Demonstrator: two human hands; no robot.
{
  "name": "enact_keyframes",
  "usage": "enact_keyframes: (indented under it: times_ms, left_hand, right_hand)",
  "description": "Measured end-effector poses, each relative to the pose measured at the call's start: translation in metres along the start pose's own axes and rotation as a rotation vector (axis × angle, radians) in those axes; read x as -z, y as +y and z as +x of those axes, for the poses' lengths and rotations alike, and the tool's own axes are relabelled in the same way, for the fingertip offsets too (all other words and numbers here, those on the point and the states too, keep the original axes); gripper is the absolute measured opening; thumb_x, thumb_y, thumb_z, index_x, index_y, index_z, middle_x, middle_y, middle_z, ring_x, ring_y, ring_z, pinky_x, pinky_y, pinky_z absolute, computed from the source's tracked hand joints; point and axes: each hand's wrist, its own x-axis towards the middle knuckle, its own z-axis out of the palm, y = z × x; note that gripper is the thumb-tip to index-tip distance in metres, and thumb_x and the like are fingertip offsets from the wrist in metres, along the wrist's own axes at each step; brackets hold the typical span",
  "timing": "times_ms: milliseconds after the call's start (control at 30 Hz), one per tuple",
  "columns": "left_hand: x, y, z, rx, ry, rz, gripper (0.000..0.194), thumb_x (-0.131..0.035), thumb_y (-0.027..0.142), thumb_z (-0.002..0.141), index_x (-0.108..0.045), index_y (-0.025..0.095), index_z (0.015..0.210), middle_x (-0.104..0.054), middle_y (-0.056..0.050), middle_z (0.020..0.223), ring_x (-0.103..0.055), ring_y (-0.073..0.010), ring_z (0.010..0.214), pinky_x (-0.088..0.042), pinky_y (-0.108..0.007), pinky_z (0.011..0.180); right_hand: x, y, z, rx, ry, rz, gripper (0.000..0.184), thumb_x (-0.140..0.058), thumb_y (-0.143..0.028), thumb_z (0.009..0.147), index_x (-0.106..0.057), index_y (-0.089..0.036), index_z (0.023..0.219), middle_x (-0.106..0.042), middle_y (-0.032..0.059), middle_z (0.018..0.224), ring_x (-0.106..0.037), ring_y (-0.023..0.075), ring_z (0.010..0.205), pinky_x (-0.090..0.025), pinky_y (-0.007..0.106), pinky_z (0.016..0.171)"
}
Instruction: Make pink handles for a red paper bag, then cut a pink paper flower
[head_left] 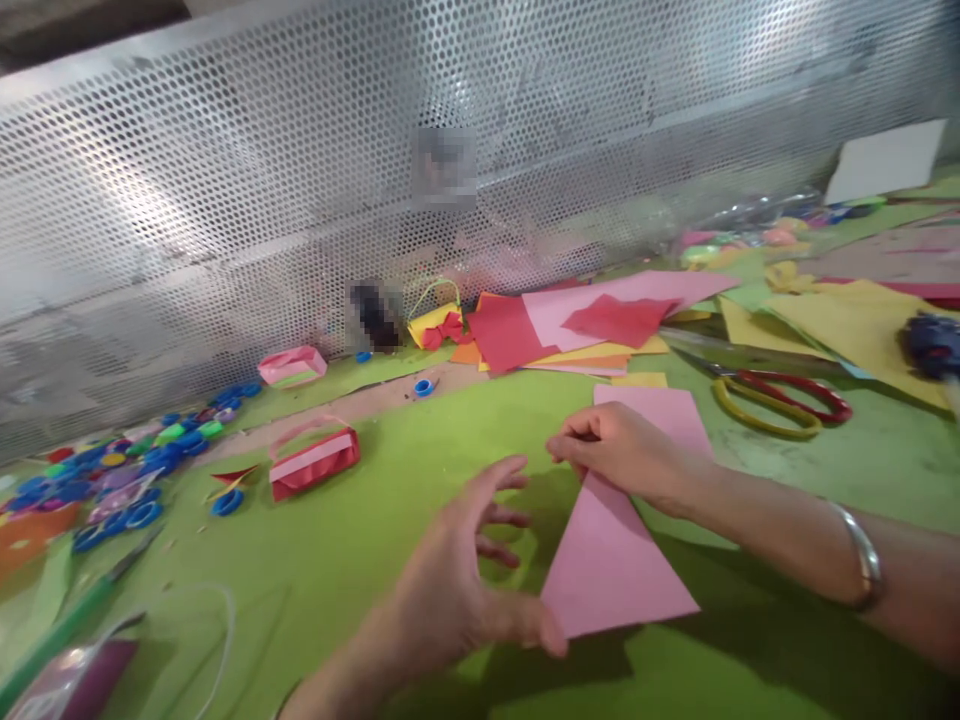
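Note:
A sheet of pink paper (616,570) lies partly raised over the green tabletop, its lower part showing as a triangle. My right hand (637,455) crosses its middle with fingers closed in a pinch, hiding the part of the paper beneath. My left hand (461,575) is open, fingers spread and curved; its thumb touches the sheet's lower left corner. To the right of my right hand lie scissors (772,400) with one yellow and one red handle loop.
Red and pink paper bags (315,465) stand left, with a yellow bag (436,322) bearing a red bow behind. Coloured paper sheets (502,335) are piled at the back. Many blue and coloured rings (142,510) lie far left. A perforated metal panel (300,150) closes the rear.

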Motion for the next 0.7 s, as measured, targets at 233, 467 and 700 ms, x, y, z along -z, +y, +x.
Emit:
enact_keyframes:
  times_ms: [233,467,700]
  left_hand:
    - [-0.007,-0.004,-0.001,-0.164,0.033,0.408,0.055,-0.071,0.039,0.075,-0.059,0.026,0.126,-0.064,-0.009,0.119,-0.057,-0.0278,0.106,-0.045,-0.035,0.089]
    - [-0.003,0.002,0.007,0.227,0.039,-0.081,0.048,-0.055,0.045,0.084,-0.060,0.013,0.119,-0.065,-0.006,0.075,-0.056,-0.0151,0.060,-0.043,-0.025,0.051]
    - [0.002,-0.009,0.012,0.239,0.210,-0.420,0.032,-0.063,0.043,0.079,-0.065,0.012,0.084,-0.062,-0.003,0.070,-0.052,-0.0114,0.063,-0.038,-0.023,0.058]
  right_hand:
    - [0.000,0.001,0.004,0.007,0.071,0.051,0.029,-0.057,-0.037,0.078,-0.057,-0.018,0.057,-0.050,-0.0031,0.050,-0.037,0.0086,0.046,-0.028,0.025,0.046]
    - [0.008,-0.001,0.001,0.164,-0.071,0.196,0.048,-0.043,-0.059,0.084,-0.064,-0.016,0.085,-0.067,0.0074,0.085,-0.059,0.0164,0.074,-0.045,0.027,0.062]
    - [0.009,0.001,0.002,0.188,-0.181,0.143,0.035,-0.061,-0.046,0.076,-0.064,-0.015,0.093,-0.067,0.0059,0.088,-0.058,0.0167,0.076,-0.044,0.027,0.065]
